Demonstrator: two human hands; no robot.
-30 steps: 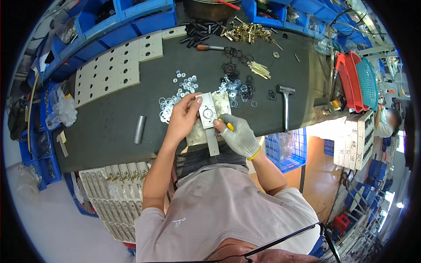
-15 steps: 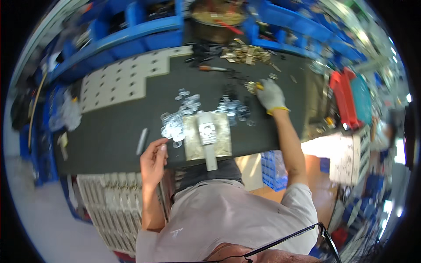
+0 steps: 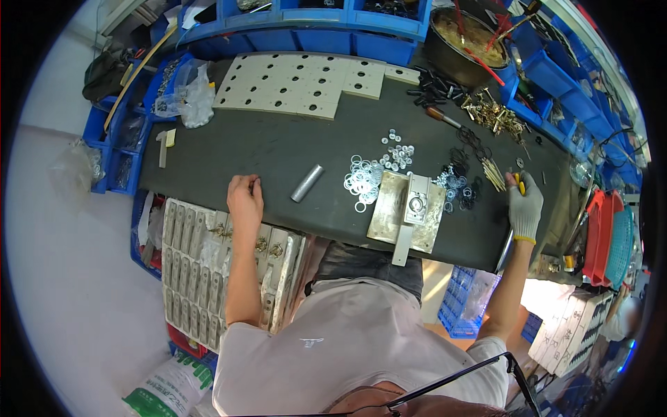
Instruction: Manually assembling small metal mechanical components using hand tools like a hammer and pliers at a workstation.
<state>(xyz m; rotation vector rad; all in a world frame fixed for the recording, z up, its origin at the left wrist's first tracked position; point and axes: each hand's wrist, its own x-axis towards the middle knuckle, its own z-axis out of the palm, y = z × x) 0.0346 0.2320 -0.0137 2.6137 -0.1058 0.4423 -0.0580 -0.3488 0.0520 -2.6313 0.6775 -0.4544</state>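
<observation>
My bare left hand [image 3: 245, 198] is over the table's front-left part, fingers curled together; what they hold, if anything, is hidden. To its right a grey metal cylinder [image 3: 307, 183] lies on the dark mat. My right hand [image 3: 526, 207], in a pale glove with yellow trim, is at the right side with fingers bent inward; I cannot make out anything in them. Nearest to it are thin brass-coloured strips [image 3: 494, 175] and a small washer [image 3: 520, 162]. In front of me a pale metal lock body [image 3: 417, 203] with a long plate sits on a worn metal block [image 3: 386, 215].
Clear rings [image 3: 363, 178], small round parts [image 3: 398, 157] and dark rings [image 3: 457, 167] lie around the block. Behind are an orange-handled tool [image 3: 442, 117], brass parts [image 3: 495, 117], a pot [image 3: 467, 48], pale plates [image 3: 278, 83] and blue bins [image 3: 313, 47]. Red baskets [image 3: 603, 236] stand right.
The view has swung left and sharpened. My left hand has moved left, away from the rings and the cylinder. My right hand has come back from the brass strips toward the right edge.
</observation>
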